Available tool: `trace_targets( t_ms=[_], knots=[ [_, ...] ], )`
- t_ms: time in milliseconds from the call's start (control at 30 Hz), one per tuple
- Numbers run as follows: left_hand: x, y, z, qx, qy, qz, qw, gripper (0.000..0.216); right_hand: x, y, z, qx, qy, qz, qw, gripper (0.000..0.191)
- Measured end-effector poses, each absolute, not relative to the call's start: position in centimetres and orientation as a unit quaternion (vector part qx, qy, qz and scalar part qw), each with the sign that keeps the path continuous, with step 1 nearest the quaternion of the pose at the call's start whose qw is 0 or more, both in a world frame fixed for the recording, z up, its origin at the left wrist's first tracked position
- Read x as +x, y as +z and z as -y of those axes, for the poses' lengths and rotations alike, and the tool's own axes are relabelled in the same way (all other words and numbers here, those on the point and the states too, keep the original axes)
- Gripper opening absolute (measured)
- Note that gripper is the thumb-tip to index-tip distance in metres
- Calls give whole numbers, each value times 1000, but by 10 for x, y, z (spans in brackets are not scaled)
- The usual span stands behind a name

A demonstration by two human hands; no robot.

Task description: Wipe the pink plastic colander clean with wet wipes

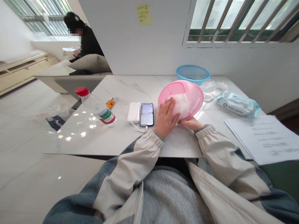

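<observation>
A pink plastic colander (pixel 195 99) is tilted up in front of me, its perforated side toward the right. My right hand (pixel 191 123) grips its lower edge, with the fingers partly hidden beneath it. Against the colander lies a white wipe (pixel 182 103). My left hand (pixel 167 116) presses that wipe to the surface, fingers laid long over it and the thumb set apart on its lower part. Just left of my left hand are a phone (pixel 146 115) and a white power bank (pixel 134 112), with a white cable at their lower ends.
Behind the colander stands a blue basket (pixel 192 73). To the right are crumpled clear plastic, a wipes pack (pixel 238 104) and printed sheets (pixel 263 137). On the left are a red-capped bottle (pixel 99 109) and an orange item (pixel 110 104). A person (pixel 87 40) sits beyond the partition.
</observation>
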State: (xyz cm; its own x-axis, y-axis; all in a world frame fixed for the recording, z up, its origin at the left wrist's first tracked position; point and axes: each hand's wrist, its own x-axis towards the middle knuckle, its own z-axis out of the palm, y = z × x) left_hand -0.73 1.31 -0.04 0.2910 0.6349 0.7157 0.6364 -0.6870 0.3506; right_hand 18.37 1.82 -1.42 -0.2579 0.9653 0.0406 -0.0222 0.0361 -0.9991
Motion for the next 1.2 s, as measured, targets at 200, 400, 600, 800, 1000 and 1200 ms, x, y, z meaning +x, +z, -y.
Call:
trace_targets(
  t_ms=[200,400,600,800,1000,1200],
  knots=[
    [-8,2,-13,-802,-436,408,-12,67,184,-10,-18,-429,578,510,471,80],
    [-9,2,-15,-797,-424,430,-4,68,189,-13,-24,-374,632,467,493,58],
    [-10,0,-16,-799,-410,440,-1,70,191,-8,-27,-377,632,461,496,62],
    [-12,-3,-18,-797,-408,445,13,71,187,0,-25,-412,590,472,509,69],
    [-12,-3,-19,-799,-393,455,21,74,186,2,-26,-419,593,444,525,71],
    [-12,-1,-18,-798,-395,454,33,68,186,8,-24,-386,611,430,541,77]
  ],
)
